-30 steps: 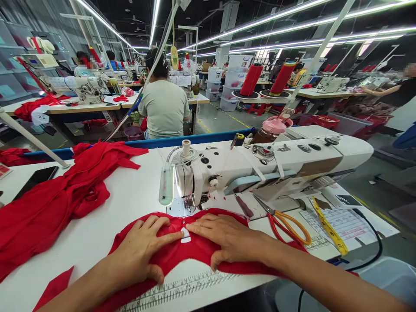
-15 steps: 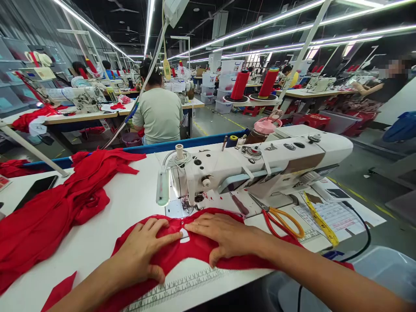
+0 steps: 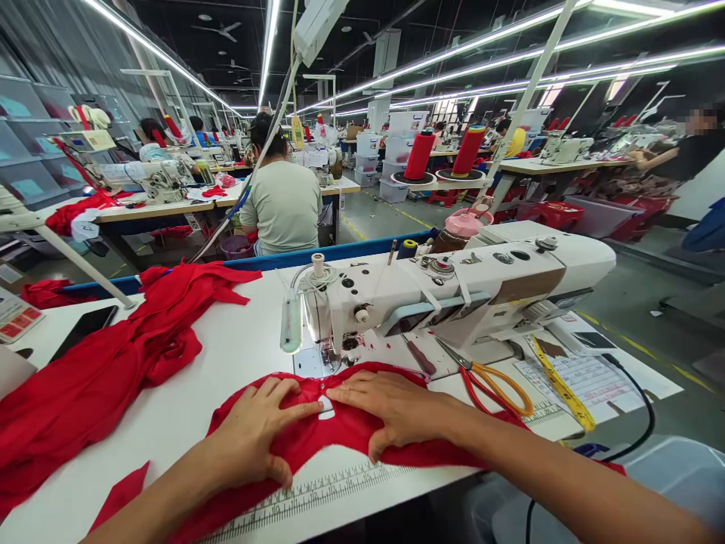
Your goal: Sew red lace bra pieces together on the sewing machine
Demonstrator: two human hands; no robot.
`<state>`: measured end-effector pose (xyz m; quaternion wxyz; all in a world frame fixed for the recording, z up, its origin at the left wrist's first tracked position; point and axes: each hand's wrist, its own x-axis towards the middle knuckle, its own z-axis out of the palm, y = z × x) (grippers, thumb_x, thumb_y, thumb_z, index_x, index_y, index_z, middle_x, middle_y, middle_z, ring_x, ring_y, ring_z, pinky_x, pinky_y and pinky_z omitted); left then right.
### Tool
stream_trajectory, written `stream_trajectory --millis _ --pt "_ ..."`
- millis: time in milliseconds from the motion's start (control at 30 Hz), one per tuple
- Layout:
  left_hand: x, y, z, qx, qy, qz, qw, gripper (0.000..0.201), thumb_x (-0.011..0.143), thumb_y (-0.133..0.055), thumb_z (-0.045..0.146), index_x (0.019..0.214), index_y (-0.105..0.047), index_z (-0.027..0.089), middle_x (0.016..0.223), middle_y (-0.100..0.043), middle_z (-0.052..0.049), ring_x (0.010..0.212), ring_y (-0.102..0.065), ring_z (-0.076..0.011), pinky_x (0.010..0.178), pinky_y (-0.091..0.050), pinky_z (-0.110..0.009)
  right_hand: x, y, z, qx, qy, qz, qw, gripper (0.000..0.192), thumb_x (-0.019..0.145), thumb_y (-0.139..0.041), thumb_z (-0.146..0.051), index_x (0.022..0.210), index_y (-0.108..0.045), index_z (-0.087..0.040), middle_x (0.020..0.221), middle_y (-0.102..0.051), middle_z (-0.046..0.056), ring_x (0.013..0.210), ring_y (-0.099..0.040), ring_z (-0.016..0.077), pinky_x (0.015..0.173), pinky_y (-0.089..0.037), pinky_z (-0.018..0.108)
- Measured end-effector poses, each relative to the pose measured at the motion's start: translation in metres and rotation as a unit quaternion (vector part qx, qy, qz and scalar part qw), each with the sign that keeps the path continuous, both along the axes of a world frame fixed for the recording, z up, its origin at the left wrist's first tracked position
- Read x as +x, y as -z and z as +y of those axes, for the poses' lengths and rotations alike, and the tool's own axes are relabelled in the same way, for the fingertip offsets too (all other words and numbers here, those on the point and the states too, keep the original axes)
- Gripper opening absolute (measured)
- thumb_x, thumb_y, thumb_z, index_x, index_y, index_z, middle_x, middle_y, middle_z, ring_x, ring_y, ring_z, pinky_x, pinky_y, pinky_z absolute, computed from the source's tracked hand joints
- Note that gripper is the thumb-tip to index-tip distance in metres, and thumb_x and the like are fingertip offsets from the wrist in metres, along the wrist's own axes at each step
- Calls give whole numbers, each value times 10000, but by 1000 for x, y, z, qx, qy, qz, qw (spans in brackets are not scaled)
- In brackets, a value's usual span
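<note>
Red fabric (image 3: 306, 438) lies on the white table in front of the sewing machine (image 3: 447, 287), its far edge close to the needle area. My left hand (image 3: 254, 434) rests on the fabric with fingers spread, index finger touching a small white label (image 3: 327, 409). Flat on the fabric to the right of the label is my right hand (image 3: 396, 412), fingers stretched toward the label and thumb apart. Both hands press from above; neither grips anything.
A heap of red fabric (image 3: 107, 370) covers the table's left side, by a dark phone (image 3: 84, 330). Right of the fabric lie scissors (image 3: 492, 385), a yellow tape measure (image 3: 563, 387) and a paper sheet (image 3: 600, 385). A printed ruler (image 3: 322, 491) runs along the front edge. A person (image 3: 282, 196) sits ahead.
The whole view has shifted slightly, so the scene sits a little further right. My hands and the fabric look nearly unchanged against the machine.
</note>
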<state>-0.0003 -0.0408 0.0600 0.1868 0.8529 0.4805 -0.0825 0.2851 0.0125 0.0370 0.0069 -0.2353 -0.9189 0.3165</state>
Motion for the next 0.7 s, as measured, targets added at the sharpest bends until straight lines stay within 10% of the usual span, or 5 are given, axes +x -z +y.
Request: stream_trajectory --millis 200,400,700 --pt "4 -2 -16 15 -3 2 1000 1026 609 -965 328 1495 -454 421 1537 -465 -121 1359 -474 -406 1058 -458 -575 0 -12 -9 22 9 9 1000 825 819 -801 -498 1521 -446 -246 1506 -524 112 1380 -451 328 1110 -359 460" --pt "13 38 -45 249 59 -114 960 323 988 -496 97 1277 -634 139 1182 -716 -146 1057 -679 -271 889 -594 -429 -11 -11 -34 193 54 54 978 218 1028 -546 -231 1206 -672 -250 1167 -685 56 1044 -596 201 956 -411 370" --pt "0 85 -55 318 22 -78 945 411 994 -544 203 1404 -565 200 1325 -687 -117 1153 -674 -313 917 -605 -457 -10 11 -39 242 82 0 967 279 1022 -545 -247 1291 -610 -208 1138 -669 86 1017 -578 254 936 -436 432"
